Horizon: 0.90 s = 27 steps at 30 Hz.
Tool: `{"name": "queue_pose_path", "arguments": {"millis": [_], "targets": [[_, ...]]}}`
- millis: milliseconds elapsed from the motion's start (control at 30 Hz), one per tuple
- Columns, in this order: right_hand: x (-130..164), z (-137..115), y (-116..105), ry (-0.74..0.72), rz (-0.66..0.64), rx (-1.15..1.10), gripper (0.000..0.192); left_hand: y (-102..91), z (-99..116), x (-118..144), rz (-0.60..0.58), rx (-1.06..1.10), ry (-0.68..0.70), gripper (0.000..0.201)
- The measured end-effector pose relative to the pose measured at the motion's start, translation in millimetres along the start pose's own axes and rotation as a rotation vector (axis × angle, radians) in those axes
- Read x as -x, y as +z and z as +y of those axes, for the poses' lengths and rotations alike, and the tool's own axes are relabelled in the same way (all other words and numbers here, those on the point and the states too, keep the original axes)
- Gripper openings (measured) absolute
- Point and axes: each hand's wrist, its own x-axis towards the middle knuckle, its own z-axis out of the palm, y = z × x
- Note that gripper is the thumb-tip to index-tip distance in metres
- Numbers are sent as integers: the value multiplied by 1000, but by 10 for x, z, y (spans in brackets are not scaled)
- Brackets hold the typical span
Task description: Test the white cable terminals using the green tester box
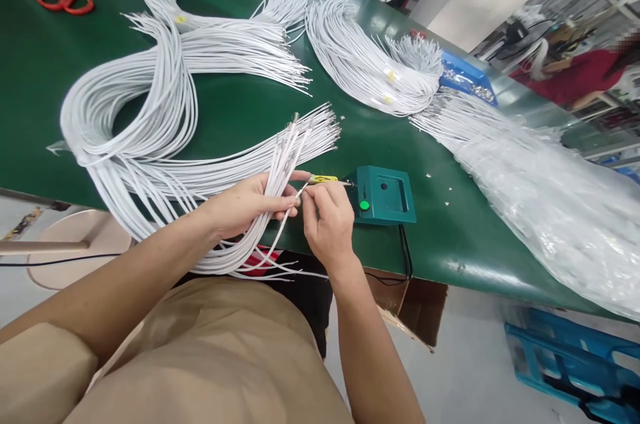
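Observation:
My left hand (245, 203) is closed around a bunch of white wires (281, 174), their ends pointing up and their lengths drooping over the table's front edge. Close beside it, my right hand (331, 221) pinches the end of a single white wire near the left fingertips. Just past the fingers, a thin yellow piece with a metal rod (325, 179) points toward a small green machine (397, 213), which has a bright green button. A larger bundle of white wires (240, 161) lies directly behind the left hand. My right fingertips partly hide the pinched wire end.
More white wire bundles (370, 64) cover the green table (280, 101). Red-handled scissors (65, 0) lie at far left. A blue tray (465, 77) of small parts and clear plastic bags (545, 197) are to the right. A blue stool (545, 357) stands below. Other people are beyond the table.

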Motion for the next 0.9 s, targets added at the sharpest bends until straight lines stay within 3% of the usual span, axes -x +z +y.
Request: {"name": "queue_pose_path", "arguments": {"millis": [100,200,300,467,767,900], "targets": [[-31,29,-41,50,-5,-67,19,-7,-16,-55,-8,14,-10,50],[-77,28,-109,279,-52,-361,10,-1,-43,-80,9,-31,14,59],[-133,40,-145,491,-174,-665,30,11,-49,-79,40,-75,36,68],[-195,95,-119,560,-323,-918,25,8,-47,-65,12,-128,61,71],[-180,24,-207,609,-201,-747,23,27,-31,-36,29,-175,88,56],[-156,-36,-158,471,-135,-532,10,48,-18,-50,22,-160,92,45]]}}
